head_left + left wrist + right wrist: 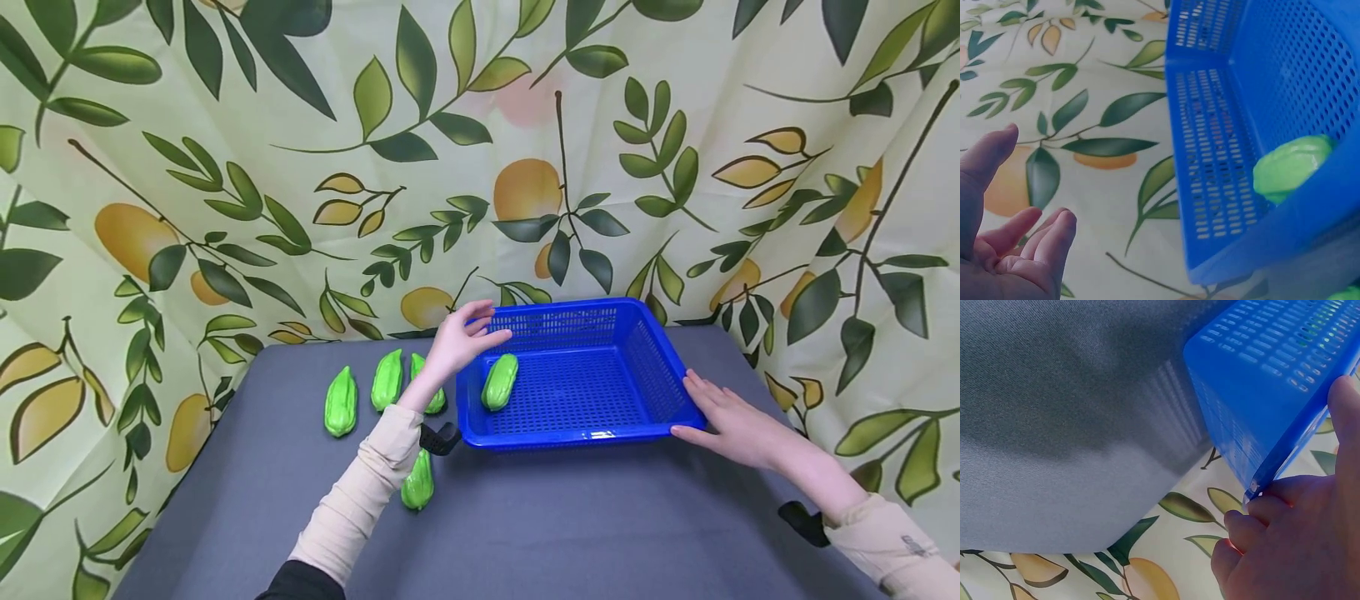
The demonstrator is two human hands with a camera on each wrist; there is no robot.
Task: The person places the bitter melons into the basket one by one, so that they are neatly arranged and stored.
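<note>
My left hand (461, 337) is raised at the left rim of a blue plastic basket (562, 433), fingers loosely bent and spread from the thumb, holding nothing. One light green, ridged vegetable (499, 382), like a bitter melon, lies inside at the basket's left end; the left wrist view shows the same green vegetable (1291, 167) behind the basket wall. At the basket's right end, my right hand (738, 425) touches the rim, thumb near the front corner and fingers along the side. In the right wrist view, the fingers (1275, 500) meet the basket's rim at a corner.
Several similar green vegetables lie on the grey table (562, 533) left of the basket, including one at the far left (341, 402) and one nearer the front (417, 483), partly behind my left forearm. A leaf-patterned cloth (450, 192) hangs behind the table.
</note>
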